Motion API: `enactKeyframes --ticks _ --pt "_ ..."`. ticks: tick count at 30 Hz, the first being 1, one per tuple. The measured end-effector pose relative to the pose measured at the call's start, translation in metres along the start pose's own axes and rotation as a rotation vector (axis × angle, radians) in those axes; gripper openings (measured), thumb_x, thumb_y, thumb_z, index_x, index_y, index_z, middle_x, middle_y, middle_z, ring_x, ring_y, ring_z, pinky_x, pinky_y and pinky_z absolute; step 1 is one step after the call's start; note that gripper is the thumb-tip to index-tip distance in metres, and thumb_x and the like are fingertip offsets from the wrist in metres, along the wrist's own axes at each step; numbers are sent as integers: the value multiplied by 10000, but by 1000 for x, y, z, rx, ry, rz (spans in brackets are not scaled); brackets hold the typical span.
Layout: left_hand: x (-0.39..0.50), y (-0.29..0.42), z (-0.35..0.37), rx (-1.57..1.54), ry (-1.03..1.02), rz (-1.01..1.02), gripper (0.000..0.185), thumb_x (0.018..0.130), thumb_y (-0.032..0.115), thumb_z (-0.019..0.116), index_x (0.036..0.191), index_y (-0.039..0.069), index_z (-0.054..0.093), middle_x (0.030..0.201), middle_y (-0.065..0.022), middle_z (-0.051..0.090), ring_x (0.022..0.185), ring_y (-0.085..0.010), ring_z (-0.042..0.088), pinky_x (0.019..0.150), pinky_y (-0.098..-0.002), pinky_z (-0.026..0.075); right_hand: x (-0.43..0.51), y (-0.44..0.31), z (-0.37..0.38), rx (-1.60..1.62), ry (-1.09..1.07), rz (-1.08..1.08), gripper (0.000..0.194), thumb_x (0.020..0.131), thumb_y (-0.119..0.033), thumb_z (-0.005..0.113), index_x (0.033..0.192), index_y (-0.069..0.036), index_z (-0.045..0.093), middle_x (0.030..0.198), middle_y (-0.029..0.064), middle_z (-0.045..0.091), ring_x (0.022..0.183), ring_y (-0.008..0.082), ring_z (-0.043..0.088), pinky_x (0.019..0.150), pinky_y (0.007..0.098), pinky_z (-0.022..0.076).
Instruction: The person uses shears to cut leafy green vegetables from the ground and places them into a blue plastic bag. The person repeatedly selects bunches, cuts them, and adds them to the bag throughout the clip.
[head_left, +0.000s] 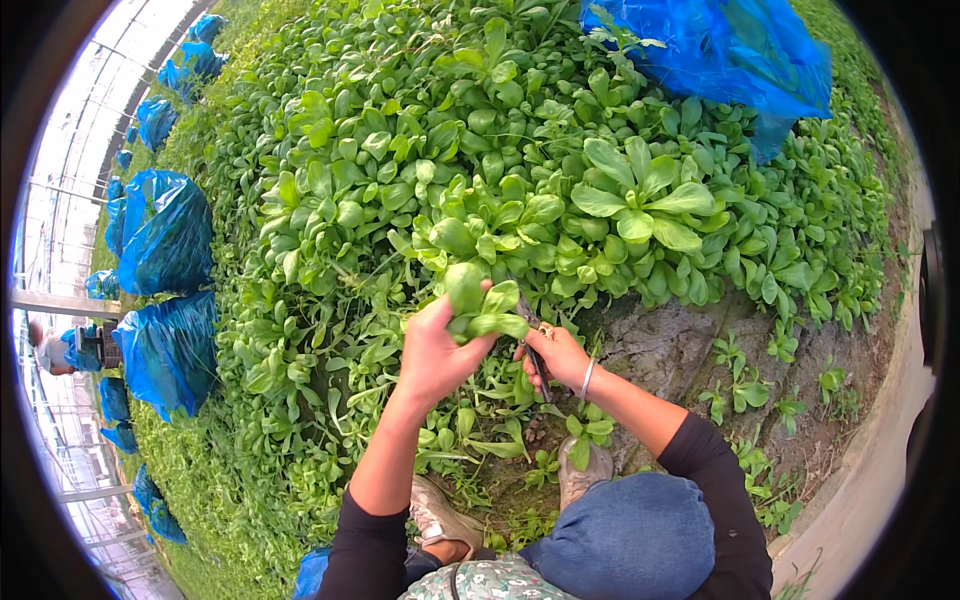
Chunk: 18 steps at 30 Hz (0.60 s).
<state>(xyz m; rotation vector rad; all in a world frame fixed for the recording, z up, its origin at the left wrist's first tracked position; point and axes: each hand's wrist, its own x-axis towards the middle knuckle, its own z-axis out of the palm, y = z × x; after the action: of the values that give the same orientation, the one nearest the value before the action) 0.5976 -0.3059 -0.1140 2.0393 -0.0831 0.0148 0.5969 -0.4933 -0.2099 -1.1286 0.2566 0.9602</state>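
Both hands are in view over a dense bed of leafy greens. My left hand is closed around a small bunch of round-leaved greens, with the leaves showing above the thumb. Just to its right, my right hand grips a dark-handled cutting tool, apparently scissors or shears. Its metal blades point up toward the plants beside the bunch; their tips are partly hidden among leaves. Cut or loose leaves lie below the hands.
A blue plastic bag lies over the plants at the upper right. Several filled blue bags stand along the left, near another person. Soil with small seedlings lies right, bordered by a pale concrete edge. My shoes stand below.
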Motion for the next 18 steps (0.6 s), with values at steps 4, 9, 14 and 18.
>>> enactKeyframes --ticks 4,9,14,18 --pt "57 -30 17 564 89 -163 544 734 227 777 1182 -7 577 972 -180 686 889 -302 673 814 -369 514 -11 0 1 -155 -197 195 429 970 -414 536 828 -10 544 592 54 581 448 146 576 424 294 502" --pt "62 -87 -17 93 257 -213 363 801 67 733 1148 35 634 992 -59 698 878 -128 644 821 -282 507 -17 -12 -10 -14 -174 65 477 965 -469 519 814 -17 550 565 24 547 422 119 550 398 289 496" --pt "44 -92 -14 266 291 103 408 703 -10 734 1096 82 671 1024 -75 645 938 -207 633 855 -313 494 28 -23 -7 -173 -96 236 564 952 -549 476 830 -6 568 593 34 560 456 141 575 450 327 545" --pt "44 -87 -5 369 261 111 359 690 4 746 1036 66 676 1034 -78 581 958 -231 595 861 -321 481 51 -20 -4 -134 -90 235 593 935 -573 485 861 11 561 657 65 585 516 177 611 485 358 570"
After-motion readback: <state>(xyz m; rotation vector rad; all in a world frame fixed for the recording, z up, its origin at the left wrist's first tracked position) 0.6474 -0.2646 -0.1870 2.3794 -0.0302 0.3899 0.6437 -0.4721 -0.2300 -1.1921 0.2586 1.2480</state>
